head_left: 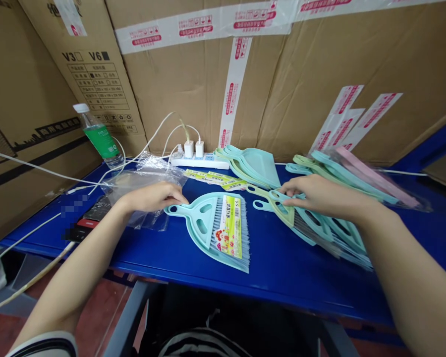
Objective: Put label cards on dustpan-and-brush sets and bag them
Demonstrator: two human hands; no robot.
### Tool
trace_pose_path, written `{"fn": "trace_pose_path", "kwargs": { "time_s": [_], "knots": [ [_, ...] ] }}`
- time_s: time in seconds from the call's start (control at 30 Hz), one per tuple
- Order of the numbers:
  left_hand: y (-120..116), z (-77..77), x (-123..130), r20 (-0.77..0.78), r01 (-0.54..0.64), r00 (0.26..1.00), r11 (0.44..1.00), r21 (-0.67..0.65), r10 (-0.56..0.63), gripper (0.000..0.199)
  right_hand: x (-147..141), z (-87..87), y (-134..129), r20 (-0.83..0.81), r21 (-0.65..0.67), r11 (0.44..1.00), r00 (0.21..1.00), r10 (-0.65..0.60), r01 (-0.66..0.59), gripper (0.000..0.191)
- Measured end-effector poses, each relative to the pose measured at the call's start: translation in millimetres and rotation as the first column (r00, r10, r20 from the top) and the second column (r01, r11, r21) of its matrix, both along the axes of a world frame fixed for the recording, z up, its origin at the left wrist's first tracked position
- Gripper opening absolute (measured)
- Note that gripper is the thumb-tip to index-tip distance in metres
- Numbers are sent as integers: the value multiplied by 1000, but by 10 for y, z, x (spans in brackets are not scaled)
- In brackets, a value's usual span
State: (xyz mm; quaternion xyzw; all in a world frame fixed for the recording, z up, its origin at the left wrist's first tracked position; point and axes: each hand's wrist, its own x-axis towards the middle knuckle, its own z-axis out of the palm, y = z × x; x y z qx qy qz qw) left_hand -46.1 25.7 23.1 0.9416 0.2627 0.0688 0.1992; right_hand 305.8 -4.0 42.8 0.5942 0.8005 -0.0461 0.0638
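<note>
My left hand (159,195) is closed on the handle end of a light-blue dustpan (193,225). A matching small brush (216,223) lies in that pan, with a yellow-green printed label (232,225) across its bristles. To the right, my right hand (306,194) reaches over a pile of hand brushes (319,225), mostly light blue with a pale-green one. Its thumb and fingers close around a light-blue brush handle (277,195) at the pile's left end. Light-blue and green dustpans (258,166) are stacked just behind.
Loose labels (211,178) lie before a white power strip (200,159) with chargers and cables. Clear plastic bags (144,173) and a green-labelled bottle (100,136) are at left. Bagged sets, one pink (375,176), lie right on the blue table (278,272). Cardboard boxes (193,89) wall the back.
</note>
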Motion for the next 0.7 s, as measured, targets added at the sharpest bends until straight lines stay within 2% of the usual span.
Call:
{"fn": "trace_pose_path", "kwargs": {
  "time_s": [0.17,0.33,0.43,0.57,0.63,0.7],
  "knots": [
    [0,1,-5,-6,-1,1000,1000,1,1,28,-4,-2,5,-33,40,999,999,7,-5,25],
    [7,-8,-8,10,11,1000,1000,10,-11,28,49,-57,63,-77,105,993,995,70,-61,32],
    [11,-15,-7,6,11,1000,1000,13,-11,28,96,-161,142,-105,236,963,982,159,-131,34],
    [8,-16,-8,-2,13,1000,1000,21,-13,28,113,-317,241,-136,409,892,953,270,-195,29],
    [4,-15,-11,-7,12,1000,1000,21,-12,28,112,-353,259,-154,449,866,935,320,-222,30],
    [0,-14,-12,-11,8,1000,1000,20,-8,28,127,-347,249,-167,438,870,931,326,-226,34]
  ]
}}
